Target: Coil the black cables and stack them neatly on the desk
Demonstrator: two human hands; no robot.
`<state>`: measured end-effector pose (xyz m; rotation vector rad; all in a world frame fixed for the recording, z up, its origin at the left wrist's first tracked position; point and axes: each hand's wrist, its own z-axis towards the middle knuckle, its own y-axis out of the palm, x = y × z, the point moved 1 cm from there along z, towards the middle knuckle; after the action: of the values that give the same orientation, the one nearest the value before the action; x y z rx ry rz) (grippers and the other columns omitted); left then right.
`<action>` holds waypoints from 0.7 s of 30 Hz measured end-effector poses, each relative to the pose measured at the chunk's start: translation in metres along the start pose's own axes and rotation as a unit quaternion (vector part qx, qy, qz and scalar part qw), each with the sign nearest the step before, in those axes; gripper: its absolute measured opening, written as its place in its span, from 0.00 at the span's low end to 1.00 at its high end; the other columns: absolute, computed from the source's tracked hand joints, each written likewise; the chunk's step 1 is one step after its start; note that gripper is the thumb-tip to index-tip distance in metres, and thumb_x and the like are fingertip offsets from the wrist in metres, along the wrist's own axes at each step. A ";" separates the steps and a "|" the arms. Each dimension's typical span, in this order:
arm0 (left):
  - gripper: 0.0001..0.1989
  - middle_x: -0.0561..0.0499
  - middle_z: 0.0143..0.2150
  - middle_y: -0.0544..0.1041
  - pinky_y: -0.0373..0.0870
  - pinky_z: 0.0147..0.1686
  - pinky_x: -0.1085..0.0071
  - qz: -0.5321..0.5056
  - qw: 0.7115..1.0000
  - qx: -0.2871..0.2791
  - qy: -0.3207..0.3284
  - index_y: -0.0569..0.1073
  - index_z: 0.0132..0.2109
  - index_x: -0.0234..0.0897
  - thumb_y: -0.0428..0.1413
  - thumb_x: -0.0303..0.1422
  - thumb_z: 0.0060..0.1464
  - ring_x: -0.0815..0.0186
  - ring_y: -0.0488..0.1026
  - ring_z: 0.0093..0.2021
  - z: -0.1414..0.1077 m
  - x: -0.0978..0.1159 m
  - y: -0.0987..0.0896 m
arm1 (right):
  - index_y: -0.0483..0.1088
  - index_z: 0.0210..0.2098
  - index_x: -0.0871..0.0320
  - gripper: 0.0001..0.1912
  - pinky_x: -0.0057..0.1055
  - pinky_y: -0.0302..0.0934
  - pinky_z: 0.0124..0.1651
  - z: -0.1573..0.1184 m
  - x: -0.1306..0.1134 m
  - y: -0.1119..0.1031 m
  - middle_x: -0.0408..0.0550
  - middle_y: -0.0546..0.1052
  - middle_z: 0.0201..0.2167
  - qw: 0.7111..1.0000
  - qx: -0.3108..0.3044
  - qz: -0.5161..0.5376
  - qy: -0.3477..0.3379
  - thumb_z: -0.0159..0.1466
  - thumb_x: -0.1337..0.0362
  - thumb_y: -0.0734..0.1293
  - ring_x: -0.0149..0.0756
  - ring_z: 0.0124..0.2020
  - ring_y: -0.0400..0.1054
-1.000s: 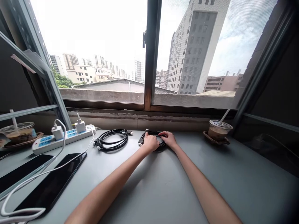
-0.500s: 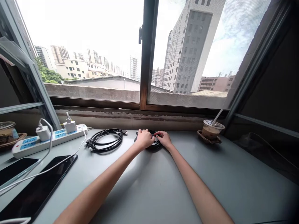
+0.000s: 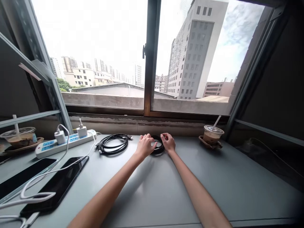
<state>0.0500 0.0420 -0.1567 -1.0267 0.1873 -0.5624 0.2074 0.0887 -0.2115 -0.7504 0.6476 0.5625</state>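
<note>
The coiled cables on the left (image 3: 113, 150) and between the hands (image 3: 157, 153) are black. Blue socket panels pattern the white power strip (image 3: 67, 144); its plugged-in charging cable (image 3: 68, 146) is white. The tabletop (image 3: 163, 186) is grey-green, the drink (image 3: 211, 136) milky brown.

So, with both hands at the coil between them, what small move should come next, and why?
Probably draw the left hand's thumb and fingers together at the left side of the black cable coil: they look spread there, while the right hand sits at its right side, its grip unclear.
</note>
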 end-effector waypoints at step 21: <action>0.08 0.44 0.43 0.73 0.60 0.49 0.59 -0.136 0.986 0.054 -0.078 0.72 0.36 0.36 0.48 0.28 0.52 0.58 0.70 0.46 -0.050 -0.005 0.001 | 0.68 0.40 0.57 0.13 0.35 0.53 0.46 -0.067 -0.027 -0.034 0.50 0.70 0.40 0.996 0.000 -0.064 -0.066 0.58 0.60 0.60 0.41 0.44 0.62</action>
<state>0.0258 0.0078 -0.1838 -0.9917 -0.1229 -0.7282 0.1901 0.0112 -0.2147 -0.7428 0.4738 0.4905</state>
